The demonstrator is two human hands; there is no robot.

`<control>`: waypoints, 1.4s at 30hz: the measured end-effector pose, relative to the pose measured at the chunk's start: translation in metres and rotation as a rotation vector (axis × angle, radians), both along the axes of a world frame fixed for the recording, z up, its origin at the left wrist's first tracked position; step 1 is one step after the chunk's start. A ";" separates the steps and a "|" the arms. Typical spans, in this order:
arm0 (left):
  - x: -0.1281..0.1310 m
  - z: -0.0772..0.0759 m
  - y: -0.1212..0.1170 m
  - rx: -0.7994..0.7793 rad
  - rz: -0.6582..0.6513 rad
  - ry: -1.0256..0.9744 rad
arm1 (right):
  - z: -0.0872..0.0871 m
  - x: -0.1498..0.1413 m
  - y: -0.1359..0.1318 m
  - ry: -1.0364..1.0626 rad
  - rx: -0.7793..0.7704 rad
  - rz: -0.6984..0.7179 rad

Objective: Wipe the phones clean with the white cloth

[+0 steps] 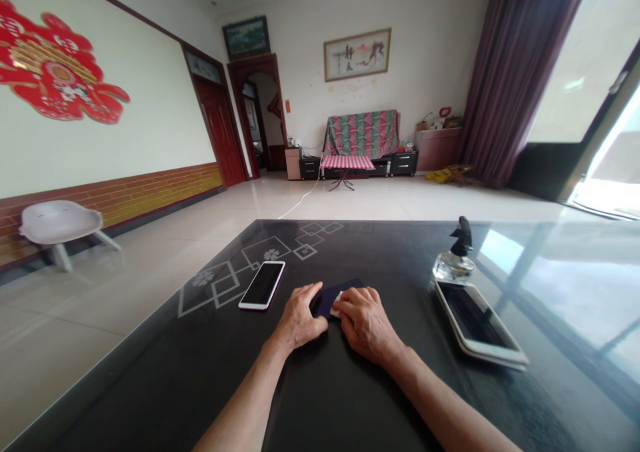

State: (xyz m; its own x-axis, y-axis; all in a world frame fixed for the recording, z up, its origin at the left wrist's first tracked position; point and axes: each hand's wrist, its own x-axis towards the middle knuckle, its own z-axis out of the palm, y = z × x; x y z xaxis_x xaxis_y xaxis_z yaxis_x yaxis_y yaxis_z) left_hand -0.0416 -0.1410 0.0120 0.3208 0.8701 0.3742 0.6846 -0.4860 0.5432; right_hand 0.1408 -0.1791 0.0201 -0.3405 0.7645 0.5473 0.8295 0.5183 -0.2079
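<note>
A flat dark blue object [326, 300], perhaps a case or a booklet, lies on the black tabletop in front of me. My left hand [299, 319] grips its left edge, thumb on the near side and fingers on the far side. Pressed on its surface is a small white wad [337, 304], tissue or cloth, pinched under the closed fingers of my right hand [366, 320]. That hand covers much of the object's right part. A white phone [263, 285] with a dark screen rests just left of my left hand.
On the right of the glossy black table [210, 379] stands a clear spray bottle [456, 259] with a black trigger head. Directly before it lies a white tablet [480, 322], apparently stacked on another flat thing. Beyond the table, a white plastic chair [63, 222] stands at the left.
</note>
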 end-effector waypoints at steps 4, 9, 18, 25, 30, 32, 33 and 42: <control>0.001 0.001 -0.001 -0.009 0.012 -0.002 | -0.004 0.007 0.006 0.030 -0.002 -0.157; 0.002 0.004 -0.003 -0.026 0.023 -0.012 | -0.010 0.023 0.018 0.004 0.025 -0.396; 0.002 -0.001 0.001 0.021 -0.014 -0.032 | 0.004 -0.001 0.007 -0.077 -0.009 -0.125; 0.003 -0.002 0.001 0.027 0.007 -0.030 | 0.002 0.001 0.005 -0.026 -0.006 -0.096; 0.004 0.002 0.000 -0.013 0.024 -0.020 | -0.008 0.030 0.020 0.009 0.034 -0.338; 0.005 0.002 -0.001 -0.012 0.025 -0.010 | -0.012 0.036 0.023 0.011 0.034 -0.386; 0.005 0.002 -0.002 0.002 0.025 0.002 | -0.012 0.037 0.024 0.012 0.033 -0.398; 0.000 -0.004 -0.010 0.070 0.177 0.046 | -0.007 0.035 0.019 0.022 0.045 -0.383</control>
